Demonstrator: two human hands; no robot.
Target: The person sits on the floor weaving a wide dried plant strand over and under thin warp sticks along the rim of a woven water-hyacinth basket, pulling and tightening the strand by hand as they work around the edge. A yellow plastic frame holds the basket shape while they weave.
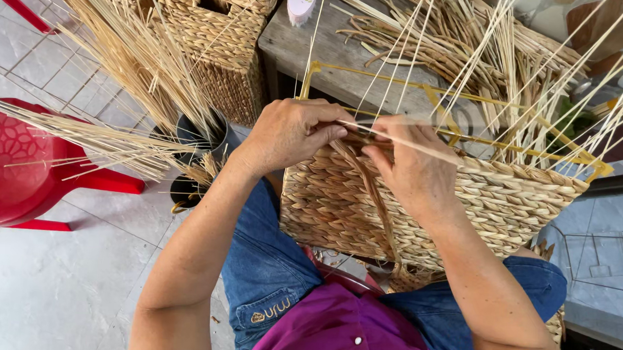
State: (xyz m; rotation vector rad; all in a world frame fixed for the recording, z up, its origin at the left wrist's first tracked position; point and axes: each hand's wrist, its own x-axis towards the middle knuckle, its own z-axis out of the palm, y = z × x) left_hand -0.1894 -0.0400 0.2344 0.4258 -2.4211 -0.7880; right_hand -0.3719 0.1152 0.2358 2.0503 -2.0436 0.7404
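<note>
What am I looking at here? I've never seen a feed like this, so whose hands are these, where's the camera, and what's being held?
There is no machine: a person is working with two bare hands. The single picture comes from a camera worn on that person's head, looking down over their lap. The left hand and right hand meet at the top edge of a half-woven basket that rests against the knees, and pinch a flat woven strand between them. Thin pale stakes stand up from the basket inside a yellow wire frame. Behind it is a wooden table strewn with loose straw. To the left are a finished woven basket, a red plastic chair and a dark pot of reeds.
</note>
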